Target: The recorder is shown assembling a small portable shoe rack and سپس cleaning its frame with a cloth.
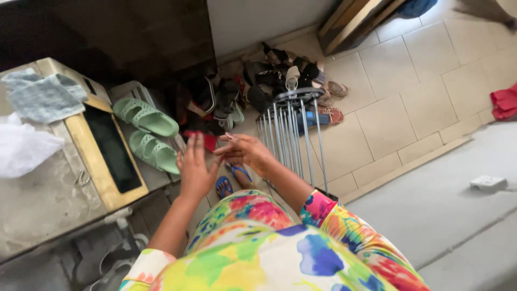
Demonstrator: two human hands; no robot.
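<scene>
- Okay, starting far left: a grey cloth (43, 96) and a white plastic bag (21, 146) sit on top of a worn box-like cabinet (97, 151) with a yellowish frame and a dark panel.
- Just right of that, a pair of mint green sandals (148, 132) lies on a pale ledge, long axis running diagonally from upper left down to lower right. They're up and to the left of the hands, nearer the left one but not touching it.
- Left hand (195, 171) — held up with the palm open, fingers spread and pointing up, gripping nothing that I can see.
- Right hand (246, 151) sits just beside it, a bit higher, fingertips curled toward the left hand's fingers. Looks like it's pinching something tiny, or just picking at a finger — too small to tell, so I can't say what, if anything, is in it.
- Straight below the hands there's a blue flip-flop (226, 184) on the person's foot.
- Behind the hands, a messy pile of shoes (253, 86) against the wall.
- Right of the hands, a metal wire rack (293, 134) stands upright, its rods running up and down, close by the right forearm.
- Further right: beige tiled floor (431, 81), a red cloth (505, 102) at the edge, and a small white object (488, 183) on a grey surface.
</scene>
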